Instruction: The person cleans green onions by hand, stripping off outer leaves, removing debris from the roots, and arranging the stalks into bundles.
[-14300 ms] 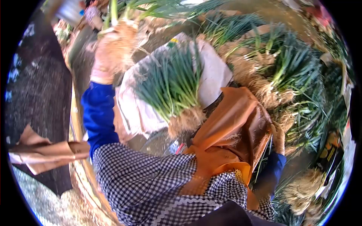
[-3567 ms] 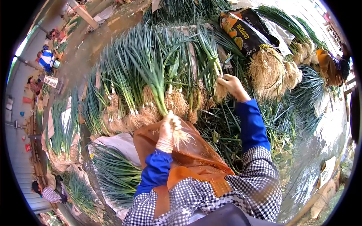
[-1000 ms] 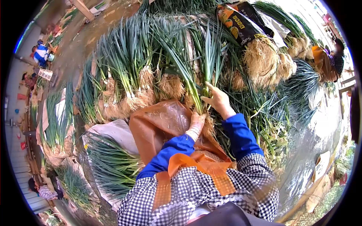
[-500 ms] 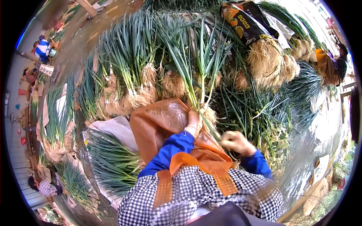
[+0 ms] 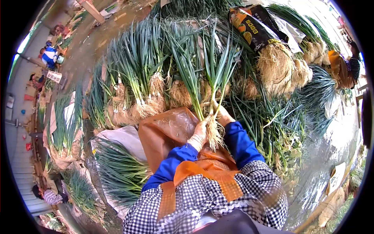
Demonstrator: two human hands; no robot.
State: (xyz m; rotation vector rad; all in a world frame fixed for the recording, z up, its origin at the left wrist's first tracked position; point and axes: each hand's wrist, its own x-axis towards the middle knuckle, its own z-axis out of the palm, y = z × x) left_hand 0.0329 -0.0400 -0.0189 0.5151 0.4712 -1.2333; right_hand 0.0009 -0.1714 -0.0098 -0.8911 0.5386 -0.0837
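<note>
A few green onions (image 5: 210,87) stand upright in front of me, leaves pointing away and pale roots (image 5: 214,134) hanging toward my apron. My left hand (image 5: 199,134) is closed round their lower stalks, beside the roots. On the other side, my right hand (image 5: 222,115) is closed on the stalks of the same onions, a little higher up; some of its fingers are hidden behind them. Beneath both hands spreads an orange-brown plastic apron (image 5: 167,126) with bits of root on it.
Rooted onion bundles (image 5: 146,85) stand in a row ahead. Loose leaves (image 5: 272,121) lie in a heap to the right, below a black printed bag (image 5: 255,29) and a large root bundle (image 5: 276,66). More onions (image 5: 120,167) lie on my left. Other people (image 5: 50,56) are farther off.
My right hand has moved up and inward from the lower right, where it held a leaf strip, onto the stalks. My left hand has come slightly nearer to me.
</note>
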